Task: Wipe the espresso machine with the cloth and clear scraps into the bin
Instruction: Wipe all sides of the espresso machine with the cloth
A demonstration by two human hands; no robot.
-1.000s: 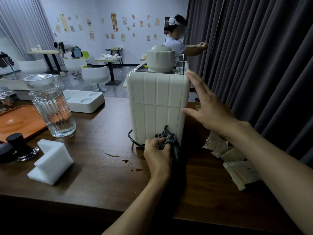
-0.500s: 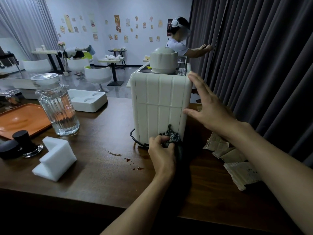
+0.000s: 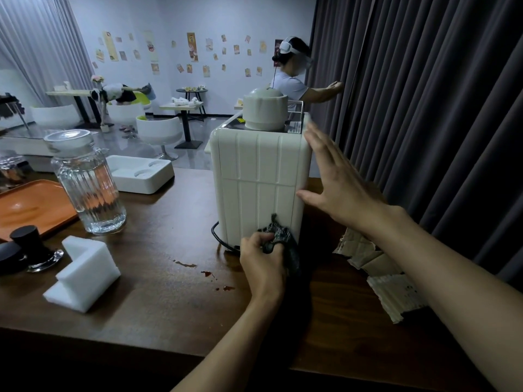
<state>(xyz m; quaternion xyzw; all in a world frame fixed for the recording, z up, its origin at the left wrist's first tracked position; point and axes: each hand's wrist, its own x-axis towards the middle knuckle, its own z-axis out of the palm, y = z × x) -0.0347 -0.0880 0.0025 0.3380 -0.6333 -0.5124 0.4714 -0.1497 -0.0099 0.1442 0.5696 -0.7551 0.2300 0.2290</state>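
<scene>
A cream ribbed espresso machine (image 3: 254, 176) stands on the dark wooden table (image 3: 158, 295), its back panel facing me. My left hand (image 3: 261, 261) grips a dark cloth (image 3: 283, 239) and presses it against the machine's lower right corner. My right hand (image 3: 336, 182) lies flat with straight fingers against the machine's right side. Torn cardboard scraps (image 3: 385, 281) lie on the table to the right, partly under my right forearm. Small brown spills (image 3: 206, 274) dot the table left of my left hand. No bin is in view.
A ribbed glass jar (image 3: 87, 182), an orange tray (image 3: 31, 207), a black tamper (image 3: 27, 241), a white foam block (image 3: 85, 273) and a white tray (image 3: 141, 172) sit at the left. A black cable (image 3: 219, 240) loops at the machine's base. Dark curtains (image 3: 424, 108) hang close on the right. A person (image 3: 291, 80) stands beyond.
My left hand with the cloth has stayed low on the machine's back panel, shifting only slightly. My right hand stays flat on the machine's side.
</scene>
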